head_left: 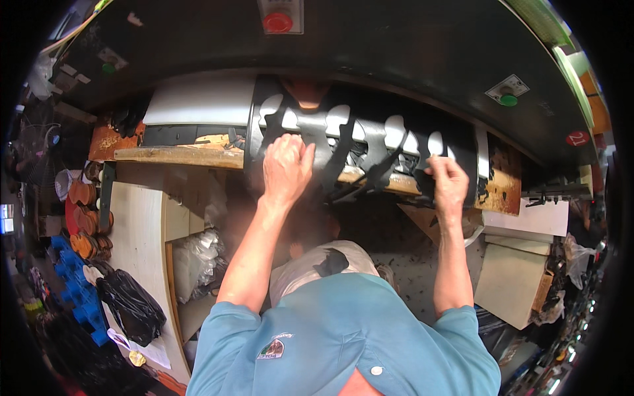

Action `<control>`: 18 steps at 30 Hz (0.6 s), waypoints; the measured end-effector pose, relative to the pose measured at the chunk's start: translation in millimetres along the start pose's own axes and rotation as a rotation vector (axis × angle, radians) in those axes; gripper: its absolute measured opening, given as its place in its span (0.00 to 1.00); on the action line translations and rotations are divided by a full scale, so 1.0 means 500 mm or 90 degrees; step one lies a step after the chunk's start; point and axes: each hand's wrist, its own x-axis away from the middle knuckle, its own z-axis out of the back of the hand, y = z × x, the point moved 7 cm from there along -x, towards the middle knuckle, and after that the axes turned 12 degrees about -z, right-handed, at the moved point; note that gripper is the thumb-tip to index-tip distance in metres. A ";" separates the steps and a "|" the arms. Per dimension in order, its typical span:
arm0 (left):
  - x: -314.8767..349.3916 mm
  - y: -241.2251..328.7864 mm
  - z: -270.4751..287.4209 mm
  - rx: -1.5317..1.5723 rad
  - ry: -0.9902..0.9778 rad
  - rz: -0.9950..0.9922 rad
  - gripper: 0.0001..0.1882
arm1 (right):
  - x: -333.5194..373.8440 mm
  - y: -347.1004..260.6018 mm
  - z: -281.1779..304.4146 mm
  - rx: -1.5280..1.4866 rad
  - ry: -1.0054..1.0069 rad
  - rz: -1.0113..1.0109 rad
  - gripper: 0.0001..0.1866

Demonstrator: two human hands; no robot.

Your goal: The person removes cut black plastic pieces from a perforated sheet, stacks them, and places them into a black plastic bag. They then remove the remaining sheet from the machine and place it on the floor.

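A black sheet point(323, 163) with several long rounded cut-outs lies over the white bed point(198, 105) and droops over its near edge. My left hand point(287, 165) is closed on the sheet's near left part, fingers curled and thumb to the right. At the right end, my right hand point(450, 183) pinches the sheet's edge between thumb and fingers. White surface and loose black scraps show through the cut-outs between my hands. Under my fingers, the exact grip is partly hidden.
A large dark machine point(396, 59) spans the far side, with a red button point(277, 23) and green buttons point(508, 99). A wooden rail point(178, 157) edges the bed. A black plastic bag point(132, 307) lies on the left table; a pale cabinet point(512, 280) stands right. Black scraps litter the floor.
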 end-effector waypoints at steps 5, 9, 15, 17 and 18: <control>0.094 0.050 0.059 0.046 -0.074 0.025 0.15 | 0.045 -0.134 -0.156 0.103 -0.118 0.197 0.25; 0.143 0.065 0.131 0.224 -0.238 0.083 0.15 | 0.072 -0.152 -0.398 0.312 -0.208 0.235 0.50; 0.126 -0.047 0.231 0.224 -0.032 0.169 0.14 | 0.198 -0.127 -0.520 0.500 -0.083 0.269 0.58; 0.119 -0.059 0.182 0.063 -0.134 0.102 0.20 | 0.225 -0.121 -0.505 0.472 -0.098 0.251 0.54; 0.130 -0.051 0.178 0.035 -0.135 0.050 0.20 | 0.234 -0.118 -0.496 0.467 -0.118 0.230 0.54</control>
